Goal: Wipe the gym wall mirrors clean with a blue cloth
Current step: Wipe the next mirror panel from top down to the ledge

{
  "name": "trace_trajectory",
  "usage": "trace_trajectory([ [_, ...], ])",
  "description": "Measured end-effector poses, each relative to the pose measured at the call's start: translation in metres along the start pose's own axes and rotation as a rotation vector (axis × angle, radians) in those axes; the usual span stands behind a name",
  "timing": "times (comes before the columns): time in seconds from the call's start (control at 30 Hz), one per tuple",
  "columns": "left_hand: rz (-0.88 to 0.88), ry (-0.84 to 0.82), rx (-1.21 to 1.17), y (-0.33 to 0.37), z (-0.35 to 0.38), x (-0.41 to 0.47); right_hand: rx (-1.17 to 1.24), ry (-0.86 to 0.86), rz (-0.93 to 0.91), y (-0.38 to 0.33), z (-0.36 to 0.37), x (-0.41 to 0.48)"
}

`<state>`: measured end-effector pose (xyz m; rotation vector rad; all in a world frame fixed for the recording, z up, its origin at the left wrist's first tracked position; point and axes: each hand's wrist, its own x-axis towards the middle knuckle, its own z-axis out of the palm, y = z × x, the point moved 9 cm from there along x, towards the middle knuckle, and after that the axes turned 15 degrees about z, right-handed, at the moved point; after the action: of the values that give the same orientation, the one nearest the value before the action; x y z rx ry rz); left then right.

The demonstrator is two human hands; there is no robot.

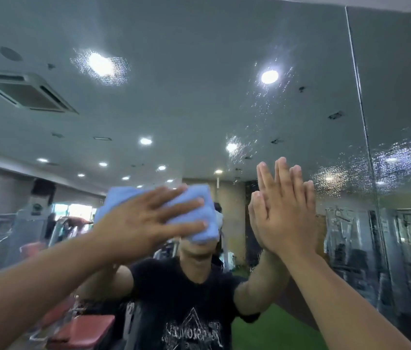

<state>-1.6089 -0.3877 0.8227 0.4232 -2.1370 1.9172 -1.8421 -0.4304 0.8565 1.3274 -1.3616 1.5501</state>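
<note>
While your flat-fingered left hand [146, 218] presses the blue cloth [121, 198] to the wall mirror [199, 97], right hand [287, 218] braced open-palmed, sweep overlapping passes up through the droplets [262, 109].

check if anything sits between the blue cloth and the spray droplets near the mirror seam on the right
Yes: the right hand lies flat on the mirror, directly between the blue cloth under the left hand and the droplets beside the seam. Nothing visible blocks the droplets higher up.
</note>
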Motion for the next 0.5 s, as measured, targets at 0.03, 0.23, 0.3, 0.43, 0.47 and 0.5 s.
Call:
trace_trajectory([
  [0.03, -0.053, 0.03, 0.016, -0.024, -0.003, -0.001, -0.001, 0.007, 0.001, 0.0, -0.001, 0.0],
  [0.23, -0.446, 0.222, 0.076, -0.133, -0.04, 0.018, -0.008, 0.045, 0.006, 0.0, 0.0, -0.001],
  [0.3, -0.489, 0.252, 0.085, -0.137, -0.042, 0.026, -0.015, 0.038, 0.002, 0.0, 0.0, -0.001],
  [0.43, -0.541, 0.25, 0.074, -0.139, -0.036, 0.024, -0.031, 0.033, 0.005, 0.0, -0.001, 0.0],
  [0.47, -0.544, 0.244, 0.065, -0.14, -0.034, 0.024, -0.034, 0.032, 0.009, 0.0, -0.002, 0.0],
  [0.5, -0.547, 0.236, 0.06, -0.141, -0.031, 0.023, -0.037, 0.026, 0.011, -0.001, -0.002, 0.0],
])
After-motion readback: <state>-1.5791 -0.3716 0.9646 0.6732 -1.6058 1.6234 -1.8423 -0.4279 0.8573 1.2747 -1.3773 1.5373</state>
